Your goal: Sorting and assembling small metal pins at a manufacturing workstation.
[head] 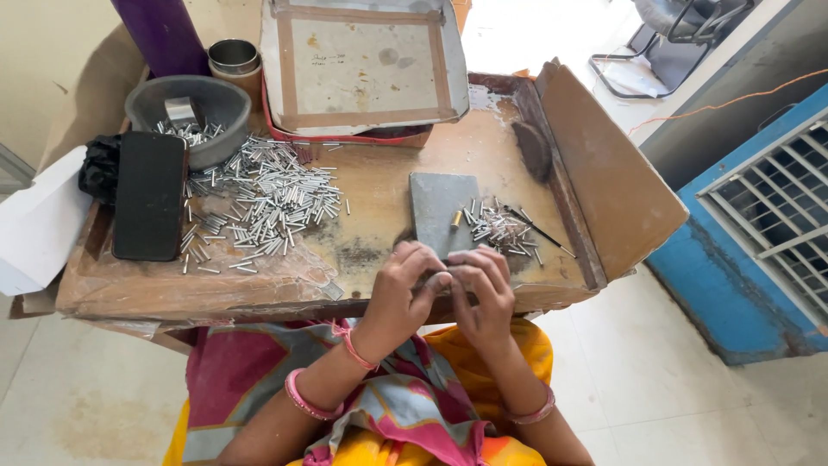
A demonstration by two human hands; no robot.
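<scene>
One low wooden work tray (362,198) on a pale tiled floor (673,371), cardboard flap (604,164) at its right edge, blue grilled cabinet (759,216) beyond. Two piles of short metal pins: big heap (267,198) left-centre, small cluster (500,229) right beside one grey stone slab (440,211); also one grey bowl (190,108), one black phone (148,194), one tin cup (234,59), one taped flat box (362,65). Both hands at tray's near edge, left hand (401,289) and right hand (483,289) fingertips pinched together, touching; held item too small to tell.
</scene>
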